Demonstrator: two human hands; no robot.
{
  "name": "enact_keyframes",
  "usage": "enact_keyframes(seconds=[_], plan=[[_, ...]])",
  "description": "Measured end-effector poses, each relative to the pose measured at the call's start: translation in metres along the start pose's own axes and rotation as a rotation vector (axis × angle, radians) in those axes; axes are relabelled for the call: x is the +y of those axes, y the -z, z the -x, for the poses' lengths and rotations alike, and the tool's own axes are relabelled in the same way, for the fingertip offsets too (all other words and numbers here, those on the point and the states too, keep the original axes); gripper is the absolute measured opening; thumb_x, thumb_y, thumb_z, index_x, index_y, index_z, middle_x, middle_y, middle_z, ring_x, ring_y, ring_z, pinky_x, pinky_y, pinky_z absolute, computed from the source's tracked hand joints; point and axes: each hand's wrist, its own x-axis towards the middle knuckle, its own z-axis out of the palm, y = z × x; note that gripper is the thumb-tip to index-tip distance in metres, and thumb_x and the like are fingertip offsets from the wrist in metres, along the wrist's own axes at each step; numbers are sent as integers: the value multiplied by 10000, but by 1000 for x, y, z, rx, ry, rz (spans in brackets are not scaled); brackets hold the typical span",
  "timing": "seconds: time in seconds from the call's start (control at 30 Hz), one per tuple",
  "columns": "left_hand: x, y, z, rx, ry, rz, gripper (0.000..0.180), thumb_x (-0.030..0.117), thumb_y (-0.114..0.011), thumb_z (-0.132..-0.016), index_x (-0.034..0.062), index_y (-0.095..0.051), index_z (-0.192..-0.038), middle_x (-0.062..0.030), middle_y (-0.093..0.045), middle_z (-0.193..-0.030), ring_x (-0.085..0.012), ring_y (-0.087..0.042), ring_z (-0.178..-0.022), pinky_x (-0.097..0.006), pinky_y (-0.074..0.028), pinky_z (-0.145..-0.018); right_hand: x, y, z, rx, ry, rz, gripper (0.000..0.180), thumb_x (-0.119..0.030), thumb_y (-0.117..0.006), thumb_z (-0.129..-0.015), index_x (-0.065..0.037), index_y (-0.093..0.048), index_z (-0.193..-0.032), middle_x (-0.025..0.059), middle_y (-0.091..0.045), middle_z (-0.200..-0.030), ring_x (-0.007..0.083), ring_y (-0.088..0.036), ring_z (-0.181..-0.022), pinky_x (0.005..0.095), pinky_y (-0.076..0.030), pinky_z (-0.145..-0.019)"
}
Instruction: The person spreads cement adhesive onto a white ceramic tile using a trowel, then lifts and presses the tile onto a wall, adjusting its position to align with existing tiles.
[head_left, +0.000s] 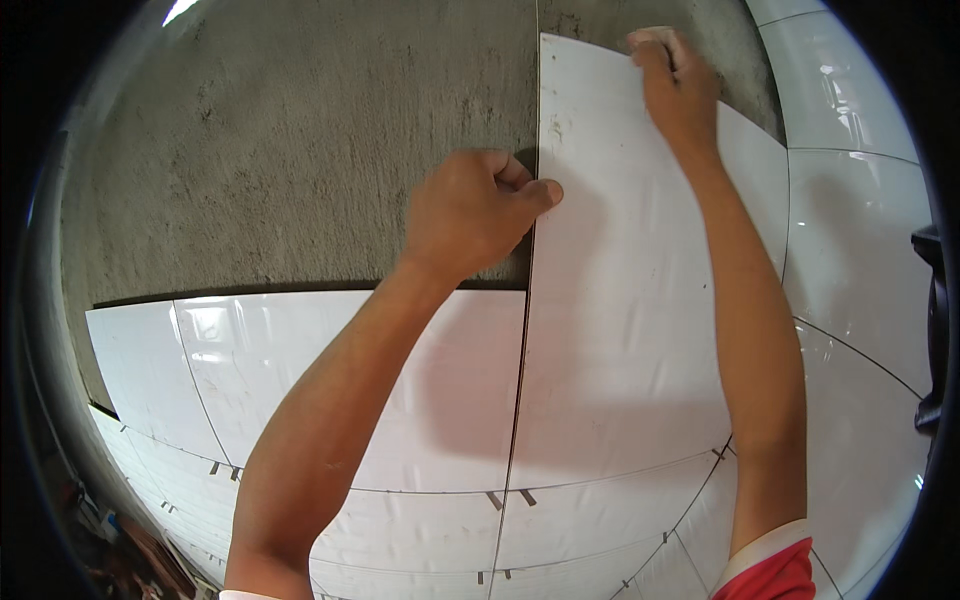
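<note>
A large white wall tile [630, 300] stands upright against the wall, its top edge higher than the tile to its left. My left hand [480, 210] grips its left edge, thumb on the glossy face and the other fingers curled behind the edge. Up at the top edge, my right hand [680, 90] is closed over the rim, fingertips bent toward the back. Just left of the held tile is a lower white tile [450, 400], with a thin dark gap between the two. Bare grey cement [300, 150] covers the wall above that lower tile.
More white tiles [850, 240] cover the adjoining wall on the right. Small dark spacers [527, 497] stick out of the joints below. A black object [932, 330] shows at the right rim. Assorted clutter [130, 555] lies at the lower left.
</note>
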Motion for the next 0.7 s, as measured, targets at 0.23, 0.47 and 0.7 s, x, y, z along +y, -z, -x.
enact_keyframes(seconds=[0.23,0.47,0.7], plan=[[-2,8,25,-122,-33,-149,280,289,-804,-839,15,-745,-836,-96,-706,-706,-206,-674,-652,-365,-528,-645,72,91,-11,-4,569,667,334,-320,-568,-993,-12,-659,-904,107,-721,-840,256,-655,-696,405,-509,-667],[-2,0,40,-147,-184,-293,266,248,-815,-816,-1,-724,-791,-71,-584,-598,-160,-525,-536,-360,-429,-554,91,144,-22,-302,442,824,410,-427,-589,-1027,-36,-715,-1040,168,-723,-1009,335,-663,-928,410,-516,-876],[7,-10,55,-108,-21,-307,218,198,-808,-816,24,-700,-743,2,-517,-581,-89,-439,-540,-300,-332,-516,110,158,-24,-432,184,688,501,-471,-584,-996,20,-673,-1042,277,-669,-1068,458,-615,-1035,525,-472,-903]])
